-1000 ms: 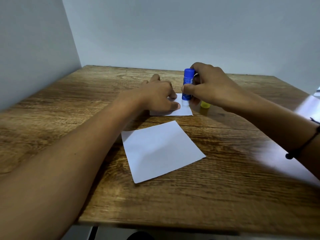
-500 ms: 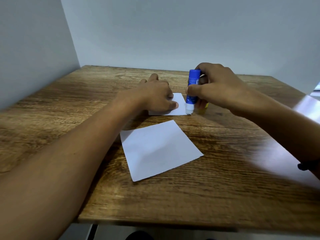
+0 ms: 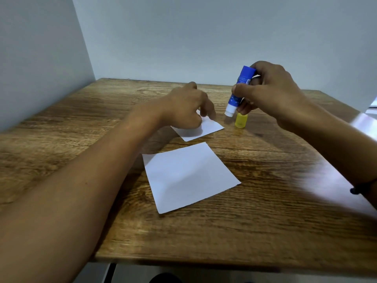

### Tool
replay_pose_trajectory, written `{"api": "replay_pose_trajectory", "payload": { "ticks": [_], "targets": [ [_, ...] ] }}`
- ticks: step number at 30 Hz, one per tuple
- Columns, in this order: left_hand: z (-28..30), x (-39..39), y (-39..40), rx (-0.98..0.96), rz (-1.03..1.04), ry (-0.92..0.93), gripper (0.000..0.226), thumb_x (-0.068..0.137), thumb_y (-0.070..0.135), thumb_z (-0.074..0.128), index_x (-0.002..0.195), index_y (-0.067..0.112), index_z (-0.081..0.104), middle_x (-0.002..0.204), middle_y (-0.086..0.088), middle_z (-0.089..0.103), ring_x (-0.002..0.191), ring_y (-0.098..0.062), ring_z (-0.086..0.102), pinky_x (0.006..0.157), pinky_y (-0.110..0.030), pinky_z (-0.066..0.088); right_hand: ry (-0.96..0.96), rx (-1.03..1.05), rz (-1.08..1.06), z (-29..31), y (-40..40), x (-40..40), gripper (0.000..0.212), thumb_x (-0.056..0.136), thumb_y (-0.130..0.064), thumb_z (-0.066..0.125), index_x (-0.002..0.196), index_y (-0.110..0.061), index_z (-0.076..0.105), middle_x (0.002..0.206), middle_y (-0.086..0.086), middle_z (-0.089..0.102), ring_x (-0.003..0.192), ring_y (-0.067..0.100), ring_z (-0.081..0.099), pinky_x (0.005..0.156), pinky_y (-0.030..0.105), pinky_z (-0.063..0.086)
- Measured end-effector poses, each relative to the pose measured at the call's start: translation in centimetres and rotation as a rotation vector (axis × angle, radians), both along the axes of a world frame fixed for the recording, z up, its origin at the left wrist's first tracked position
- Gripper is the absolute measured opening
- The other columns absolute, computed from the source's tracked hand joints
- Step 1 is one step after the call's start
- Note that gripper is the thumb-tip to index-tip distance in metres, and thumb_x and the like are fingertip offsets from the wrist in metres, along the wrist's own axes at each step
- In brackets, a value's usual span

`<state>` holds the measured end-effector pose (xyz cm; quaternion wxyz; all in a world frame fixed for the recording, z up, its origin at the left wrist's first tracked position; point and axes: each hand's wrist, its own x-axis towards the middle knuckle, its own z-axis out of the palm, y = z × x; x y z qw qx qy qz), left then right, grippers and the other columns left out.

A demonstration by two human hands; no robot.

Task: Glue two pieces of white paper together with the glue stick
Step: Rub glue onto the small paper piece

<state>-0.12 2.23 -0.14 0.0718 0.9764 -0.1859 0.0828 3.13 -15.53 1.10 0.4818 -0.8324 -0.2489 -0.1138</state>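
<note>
The right hand [image 3: 269, 92] grips the blue-bodied glue stick with the white tip [image 3: 239, 92], fingers curled round its barrel; it hangs tilted, tip down toward the left, clear of the brown wooden table [image 3: 265, 231]. Just left of that tip and nearer the front edge lies the smaller white paper sheet [image 3: 206, 128], which the left hand [image 3: 187, 108] touches with bent fingers. The larger white paper sheet [image 3: 189, 176] lies untouched toward the front edge. A yellow cap [image 3: 241, 120] stands beneath the right hand.
</note>
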Motion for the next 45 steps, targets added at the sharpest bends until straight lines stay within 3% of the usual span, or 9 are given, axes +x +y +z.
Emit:
{"api": "replay_pose_trajectory", "payload": {
  "ticks": [3, 6, 12, 14, 19, 26, 30, 41, 45],
  "targets": [
    [-0.3, -0.1, -0.1, 0.075, 0.039, 0.13, 0.049, 0.077, 0.012, 0.054, 0.123, 0.032, 0.054, 0.122, 0.002, 0.053, 0.11, -0.021, 0.031, 0.09, -0.038, 0.032, 0.0, 0.007, 0.004, 0.0, 0.0, 0.1, 0.024, 0.079, -0.016, 0.066, 0.097, -0.011, 0.051, 0.078, 0.01, 0.066, 0.056, 0.022, 0.067, 0.057, 0.03, 0.057],
    [-0.9, 0.4, -0.2, 0.138, 0.102, 0.113, 0.047, 0.085, 0.026, 0.052, 0.131, 0.031, 0.047, 0.129, -0.004, 0.047, 0.121, -0.026, 0.027, 0.092, -0.041, 0.027, 0.001, 0.003, 0.011, 0.1, 0.4, 0.6, 0.024, 0.079, -0.015, 0.066, 0.097, -0.01, 0.051, 0.079, 0.011, 0.065, 0.058, 0.024, 0.067, 0.061, 0.033, 0.058],
    [-1.6, 0.8, -0.9, 0.165, 0.133, -0.003, 0.056, 0.083, 0.058, 0.04, 0.12, 0.02, 0.058, 0.099, -0.005, 0.045, 0.11, -0.024, 0.033, 0.081, -0.038, 0.028, -0.043, -0.059, -0.012, 0.4, 1.8, 1.9, 0.027, 0.079, -0.017, 0.066, 0.1, -0.011, 0.05, 0.084, 0.01, 0.064, 0.058, 0.016, 0.067, 0.054, 0.023, 0.056],
    [-1.7, 0.9, -1.0, 0.191, 0.142, -0.009, 0.059, 0.082, 0.061, 0.038, 0.118, 0.018, 0.059, 0.104, -0.009, 0.049, 0.113, -0.027, 0.033, 0.08, -0.038, 0.027, -0.045, -0.095, -0.031, 0.0, 2.3, 2.5, 0.028, 0.079, -0.017, 0.066, 0.1, -0.011, 0.049, 0.089, 0.011, 0.064, 0.059, 0.017, 0.066, 0.05, 0.018, 0.052],
    [-1.7, 0.7, -1.1, 0.222, 0.16, 0.009, 0.059, 0.083, 0.061, 0.038, 0.119, 0.019, 0.057, 0.115, -0.011, 0.048, 0.12, -0.03, 0.029, 0.087, -0.042, 0.029, -0.07, -0.183, -0.067, -1.0, 3.0, 3.5, 0.032, 0.08, -0.017, 0.066, 0.105, -0.006, 0.05, 0.097, 0.016, 0.064, 0.066, 0.024, 0.068, 0.058, 0.025, 0.054],
    [-1.3, 0.6, -1.1, 0.165, 0.174, 0.084, 0.043, 0.086, 0.045, 0.041, 0.118, 0.021, 0.057, 0.123, -0.007, 0.045, 0.122, -0.027, 0.024, 0.096, -0.046, 0.025, -0.078, -0.217, -0.072, -1.1, 3.2, 3.8, 0.032, 0.08, -0.018, 0.065, 0.106, -0.007, 0.05, 0.098, 0.016, 0.065, 0.065, 0.022, 0.067, 0.054, 0.021, 0.051],
    [-1.3, 0.6, -1.1, 0.155, 0.178, 0.106, 0.044, 0.087, 0.042, 0.041, 0.122, 0.02, 0.055, 0.126, -0.007, 0.043, 0.124, -0.027, 0.023, 0.099, -0.047, 0.025, -0.078, -0.253, -0.066, -1.3, 3.4, 3.5, 0.031, 0.081, -0.017, 0.064, 0.106, -0.007, 0.05, 0.099, 0.016, 0.064, 0.067, 0.025, 0.068, 0.053, 0.02, 0.049],
    [-1.3, 0.6, -1.0, 0.161, 0.188, 0.092, 0.046, 0.087, 0.044, 0.041, 0.122, 0.019, 0.056, 0.126, -0.007, 0.044, 0.125, -0.027, 0.024, 0.098, -0.047, 0.025, -0.057, -0.303, -0.012, -1.0, 2.6, 1.5, 0.027, 0.081, -0.02, 0.064, 0.102, -0.01, 0.051, 0.091, 0.012, 0.066, 0.063, 0.021, 0.068, 0.053, 0.021, 0.05],
    [-1.4, 0.7, -0.9, 0.17, 0.19, 0.089, 0.047, 0.086, 0.045, 0.041, 0.123, 0.02, 0.055, 0.125, -0.006, 0.044, 0.125, -0.027, 0.024, 0.099, -0.048, 0.025, -0.067, -0.332, 0.015, -0.8, 2.4, 0.3, 0.025, 0.081, -0.02, 0.064, 0.101, -0.012, 0.05, 0.086, 0.009, 0.064, 0.066, 0.021, 0.069, 0.063, 0.028, 0.052]
  ]
}}
